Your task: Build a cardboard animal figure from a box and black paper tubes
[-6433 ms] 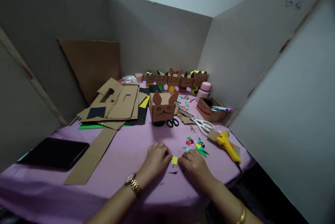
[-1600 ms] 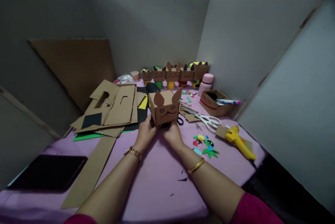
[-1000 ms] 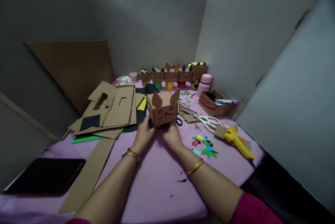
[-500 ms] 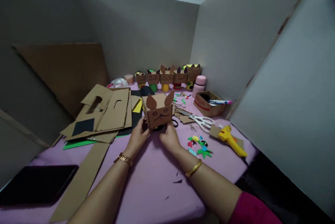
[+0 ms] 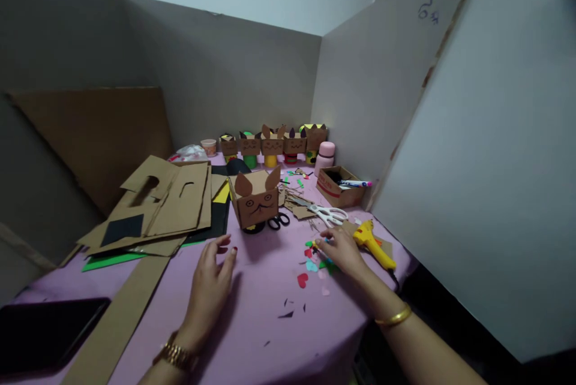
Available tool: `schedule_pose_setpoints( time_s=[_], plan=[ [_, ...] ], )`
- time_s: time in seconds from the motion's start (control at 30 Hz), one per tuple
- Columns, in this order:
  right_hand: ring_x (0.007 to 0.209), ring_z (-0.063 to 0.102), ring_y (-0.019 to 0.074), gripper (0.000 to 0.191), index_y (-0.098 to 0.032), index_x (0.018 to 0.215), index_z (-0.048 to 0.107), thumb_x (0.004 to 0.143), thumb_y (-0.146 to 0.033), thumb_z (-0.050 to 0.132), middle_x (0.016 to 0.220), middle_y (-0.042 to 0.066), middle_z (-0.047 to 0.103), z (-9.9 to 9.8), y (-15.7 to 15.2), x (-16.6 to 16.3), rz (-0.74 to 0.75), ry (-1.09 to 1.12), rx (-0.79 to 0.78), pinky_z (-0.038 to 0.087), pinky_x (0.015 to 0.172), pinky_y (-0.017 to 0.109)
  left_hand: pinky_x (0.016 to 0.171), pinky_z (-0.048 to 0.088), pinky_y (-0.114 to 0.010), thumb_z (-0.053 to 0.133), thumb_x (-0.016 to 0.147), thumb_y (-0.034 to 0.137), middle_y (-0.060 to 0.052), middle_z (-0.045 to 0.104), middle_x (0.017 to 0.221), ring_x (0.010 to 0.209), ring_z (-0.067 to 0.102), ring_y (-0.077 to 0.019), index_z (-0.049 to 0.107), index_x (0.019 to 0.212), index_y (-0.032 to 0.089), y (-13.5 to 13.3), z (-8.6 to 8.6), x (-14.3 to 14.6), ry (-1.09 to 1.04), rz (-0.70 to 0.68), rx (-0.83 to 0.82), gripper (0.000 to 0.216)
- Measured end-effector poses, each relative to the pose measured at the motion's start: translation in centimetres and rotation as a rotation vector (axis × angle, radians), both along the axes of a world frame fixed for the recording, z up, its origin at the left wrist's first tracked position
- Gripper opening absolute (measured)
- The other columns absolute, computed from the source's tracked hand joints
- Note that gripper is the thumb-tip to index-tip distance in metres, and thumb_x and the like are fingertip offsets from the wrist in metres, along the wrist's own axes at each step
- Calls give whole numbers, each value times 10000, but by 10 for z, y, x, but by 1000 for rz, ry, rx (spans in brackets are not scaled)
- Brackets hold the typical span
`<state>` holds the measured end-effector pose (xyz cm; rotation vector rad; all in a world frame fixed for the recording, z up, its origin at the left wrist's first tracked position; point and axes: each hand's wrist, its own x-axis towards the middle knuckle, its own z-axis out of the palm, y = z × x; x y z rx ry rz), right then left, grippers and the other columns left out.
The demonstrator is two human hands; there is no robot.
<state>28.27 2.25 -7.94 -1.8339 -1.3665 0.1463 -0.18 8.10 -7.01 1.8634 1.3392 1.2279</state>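
Note:
A cardboard box figure (image 5: 255, 202) with two brown ears and a drawn animal face stands mid-table, on a dark round base that shows beneath it. In front of it and to the left, my left hand (image 5: 210, 283) is open and touches nothing I can see. My right hand (image 5: 339, 250) reaches over a scatter of coloured paper cut-outs, its fingertips at the pile and partly covering it. Whether those fingers pinch a piece, I cannot make out. Beside the pile lies a red paper heart (image 5: 303, 280).
White-handled scissors (image 5: 328, 214), black-handled scissors (image 5: 279, 220) and a yellow glue gun (image 5: 373, 245) lie around. An open box of pens (image 5: 339, 188) and a pink bottle (image 5: 324, 158) stand right. Finished-looking box figures (image 5: 272, 144) line the back. Cardboard sheets (image 5: 175, 205) and a black tablet (image 5: 49, 334) occupy the left.
Both hands have let go of the box figure, which now stands on the table. My left hand has drawn back; my right hand has moved right to the paper cut-outs, which are more spread out.

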Motion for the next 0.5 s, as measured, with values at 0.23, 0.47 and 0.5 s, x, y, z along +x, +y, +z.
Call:
schedule_pose_setpoints(
  time_s=[0.23, 0.47, 0.5],
  plan=[
    [866, 604, 273, 96, -203, 715, 692, 748, -186, 604, 825, 80, 680, -3, 2, -4, -21, -63, -42, 416, 784, 373, 786, 542, -404, 472, 830, 454, -104, 616, 1029, 957, 612, -268, 591, 1037, 200, -34, 1, 8, 37, -70, 13, 348],
    [796, 593, 222, 51, -191, 653, 662, 678, -181, 706, 735, 31, 660, -10, 2, -3, -15, -28, -20, 425, 750, 355, 845, 508, -442, 503, 818, 413, -102, 635, 1012, 951, 615, -279, 623, 1002, 220, -34, -8, 18, 32, -117, 2, 292],
    [792, 592, 208, 70, -184, 645, 648, 689, -180, 702, 728, 19, 654, -11, 3, -3, -11, -12, -2, 428, 755, 355, 867, 494, -457, 514, 811, 406, -102, 639, 1013, 965, 607, -285, 630, 996, 224, -35, -10, 18, 31, -124, 0, 284]
  ],
)
